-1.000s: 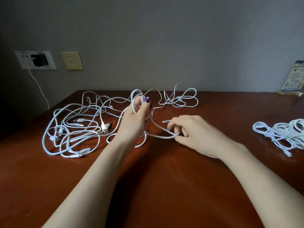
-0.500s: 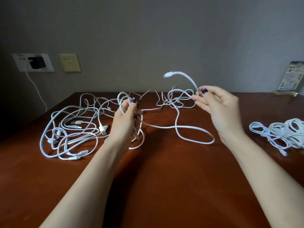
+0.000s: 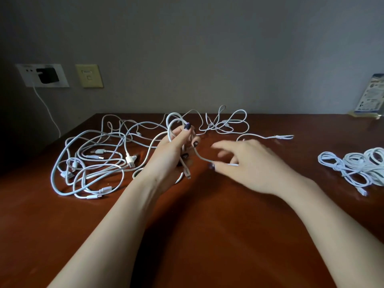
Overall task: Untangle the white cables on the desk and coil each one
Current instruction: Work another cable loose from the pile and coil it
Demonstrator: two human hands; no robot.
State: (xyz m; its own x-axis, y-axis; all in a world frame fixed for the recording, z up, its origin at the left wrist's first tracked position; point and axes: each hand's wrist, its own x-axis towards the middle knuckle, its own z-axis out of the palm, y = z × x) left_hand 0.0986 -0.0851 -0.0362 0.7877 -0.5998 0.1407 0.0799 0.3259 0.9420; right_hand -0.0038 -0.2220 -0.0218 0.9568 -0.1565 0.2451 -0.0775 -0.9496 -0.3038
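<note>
Progress: partway, I'd say. Bundle of coiled white cables (image 3: 357, 167) sits finished at the right of the reddish-brown wooden desk (image 3: 207, 235). Left hand (image 3: 172, 150) grips a few loops of one thin white cable (image 3: 200, 157) just above the desk's middle. Right hand (image 3: 251, 163) is blurred over its trailing part, can't tell if it's pinching. Big tangle of white cables (image 3: 89, 161) on the left plus a smaller knot (image 3: 226, 123) at the back are left to do.

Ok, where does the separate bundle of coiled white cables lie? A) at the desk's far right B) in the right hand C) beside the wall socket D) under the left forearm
A: the coiled cables rest on the desk near its right side.
</note>
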